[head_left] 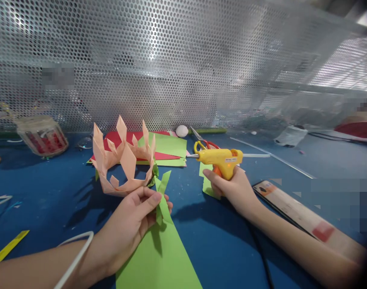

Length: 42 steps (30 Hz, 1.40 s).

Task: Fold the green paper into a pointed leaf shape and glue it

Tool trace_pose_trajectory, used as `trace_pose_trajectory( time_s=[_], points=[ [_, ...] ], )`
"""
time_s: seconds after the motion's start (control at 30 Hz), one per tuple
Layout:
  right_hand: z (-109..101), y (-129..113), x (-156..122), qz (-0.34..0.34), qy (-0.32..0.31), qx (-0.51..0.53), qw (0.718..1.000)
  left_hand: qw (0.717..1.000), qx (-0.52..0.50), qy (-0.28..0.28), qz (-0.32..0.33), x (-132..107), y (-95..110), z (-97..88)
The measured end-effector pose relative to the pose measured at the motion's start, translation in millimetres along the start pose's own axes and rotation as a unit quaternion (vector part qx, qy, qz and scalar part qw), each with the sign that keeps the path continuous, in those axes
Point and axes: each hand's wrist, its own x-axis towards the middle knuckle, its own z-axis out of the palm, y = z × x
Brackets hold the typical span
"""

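My left hand [138, 216] pinches a narrow piece of folded green paper [164, 192] between thumb and fingers. Right behind that hand is a peach folded-paper crown [127, 160] with pointed tips; I cannot tell whether the hand touches it. Beneath the hand lies a long green paper sheet [168, 261]. My right hand [234, 188] is wrapped around the handle of a yellow hot glue gun [221, 156], its metal nozzle pointing left. A clear glue stick [255, 155] sticks out of its back, and a black cord [260, 249] runs down from below the hand.
Red and green paper sheets [168, 144] lie behind the crown, with scissors [203, 142] and a white ball [182, 131] nearby. A jar with red contents [43, 136] stands at left. A phone [286, 204] lies by my right forearm. Perforated metal mesh [159, 60] borders the blue table.
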Motion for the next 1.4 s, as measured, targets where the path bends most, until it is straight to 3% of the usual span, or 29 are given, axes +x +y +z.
trace_pose_trajectory(
  time_s=[0.1, 0.47, 0.73, 1.13, 1.4],
  points=[
    [1, -2, -3, -0.019, 0.02, -0.042, 0.999, 1.0, -0.008, 0.004, -0.011, -1, 2, 2.8],
    [7, 13, -11, -0.084, -0.038, -0.145, 0.985, 0.999, -0.025, -0.012, -0.027, -3, 3, 3.1],
    [10, 5, -11, -0.146, -0.038, -0.178, 0.972, 0.999, -0.03, -0.026, -0.032, -4, 4, 2.2],
    [3, 24, -4, -0.107, -0.003, -0.28, 0.954, 0.999, -0.02, -0.012, -0.031, -3, 4, 1.4],
    [8, 13, -10, -0.146, -0.029, -0.272, 0.951, 0.999, -0.019, 0.006, -0.043, -3, 6, 5.6]
  ],
)
